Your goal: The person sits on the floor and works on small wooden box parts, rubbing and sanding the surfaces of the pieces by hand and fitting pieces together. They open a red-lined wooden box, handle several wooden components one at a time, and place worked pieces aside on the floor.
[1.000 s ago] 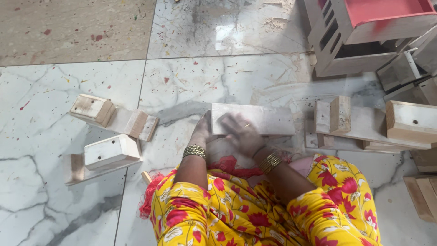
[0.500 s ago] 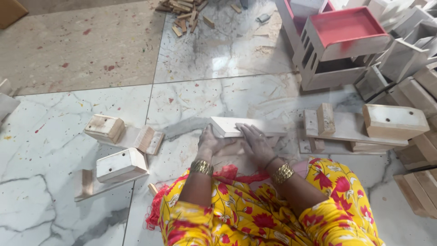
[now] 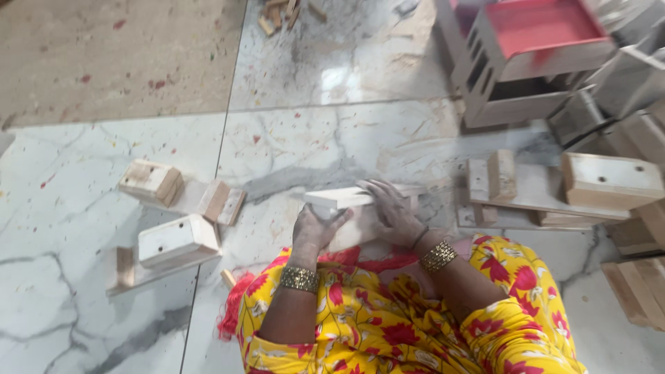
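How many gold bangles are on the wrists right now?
2. One gold bangle sits on the left wrist, just behind the left hand. The other bangle is on the right wrist, behind the right hand. Sleeves could hide more.

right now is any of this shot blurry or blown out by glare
Head view: the top right is motion-smeared, so the red-topped box and the pale pieces beside it look soft; a bright glare patch sits on the glossy marble floor; the left hand and right hand on the white wooden piece are only slightly soft.
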Demonstrator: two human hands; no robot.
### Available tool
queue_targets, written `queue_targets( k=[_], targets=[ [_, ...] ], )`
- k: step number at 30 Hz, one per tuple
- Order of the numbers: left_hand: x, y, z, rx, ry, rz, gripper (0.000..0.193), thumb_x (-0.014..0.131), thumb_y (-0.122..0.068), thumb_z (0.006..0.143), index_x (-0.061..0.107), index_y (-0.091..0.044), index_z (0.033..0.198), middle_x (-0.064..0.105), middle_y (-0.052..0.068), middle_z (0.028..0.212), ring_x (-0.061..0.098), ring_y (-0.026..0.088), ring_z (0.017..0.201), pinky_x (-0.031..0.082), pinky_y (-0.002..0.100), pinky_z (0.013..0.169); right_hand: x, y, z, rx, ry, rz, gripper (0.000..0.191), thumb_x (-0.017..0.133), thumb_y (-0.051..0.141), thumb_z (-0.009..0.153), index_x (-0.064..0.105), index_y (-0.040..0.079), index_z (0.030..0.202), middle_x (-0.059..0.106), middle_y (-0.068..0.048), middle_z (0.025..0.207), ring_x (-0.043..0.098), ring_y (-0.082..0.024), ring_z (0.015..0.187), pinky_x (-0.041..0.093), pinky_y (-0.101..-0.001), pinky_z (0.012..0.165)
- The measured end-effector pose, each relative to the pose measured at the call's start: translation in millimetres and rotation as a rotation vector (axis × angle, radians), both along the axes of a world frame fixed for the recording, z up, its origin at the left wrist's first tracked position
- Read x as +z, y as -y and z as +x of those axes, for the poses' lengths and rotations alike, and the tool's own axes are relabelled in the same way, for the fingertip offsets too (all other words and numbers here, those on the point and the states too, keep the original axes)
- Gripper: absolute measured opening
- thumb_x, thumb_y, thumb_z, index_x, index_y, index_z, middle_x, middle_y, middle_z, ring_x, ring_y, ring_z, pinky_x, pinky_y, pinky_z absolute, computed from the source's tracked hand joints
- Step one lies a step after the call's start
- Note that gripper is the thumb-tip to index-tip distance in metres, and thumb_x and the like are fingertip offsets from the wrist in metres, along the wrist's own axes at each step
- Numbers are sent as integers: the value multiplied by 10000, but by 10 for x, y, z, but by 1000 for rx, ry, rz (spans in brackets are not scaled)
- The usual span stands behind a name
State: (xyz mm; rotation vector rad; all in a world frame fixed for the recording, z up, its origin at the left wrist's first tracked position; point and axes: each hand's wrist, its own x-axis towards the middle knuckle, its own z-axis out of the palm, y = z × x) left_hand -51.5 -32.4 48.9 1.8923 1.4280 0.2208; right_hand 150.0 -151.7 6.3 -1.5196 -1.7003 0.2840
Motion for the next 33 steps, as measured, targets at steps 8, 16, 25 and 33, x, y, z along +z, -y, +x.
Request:
queue_targets(
  k=[8,16,25,33],
  targets=[
    [184,74,42,30,52,-104,809,726,-715,713,693,-123,1264,731,166,1178,692,324,1127,555,432,948,291,-223,-108,77,83,5,598,425,324,994,472,39,1518,448,-186,1567,299,-405,1532,186,-531,1274],
    [-231,8,212,104,149,-144,857,725,-720,751,659,-18,1239,742,184,1170,718,304,1118,556,387,979,-358,-333,606,-388,329,-81,498,322,288,1093,525,109,1511,478,-124,1558,333,-354,1498,235,-558,1242],
    [-648,-15,228,81,371,-60,752,770,-570,763,610,-7,1236,731,169,1147,734,302,1051,582,405,910,-43,-212,-146,-46,183,-11,533,386,300,1072,414,54,1544,275,-160,1718,183,-401,1593,128,-643,1274],
    [-626,35,216,101,380,-32,683,773,-599,807,695,-14,1152,776,153,1091,753,265,1032,581,368,916,-87,-292,253,-317,743,-192,462,373,401,1071,459,206,1482,313,-143,1687,191,-378,1570,87,-626,1257]
  ],
)
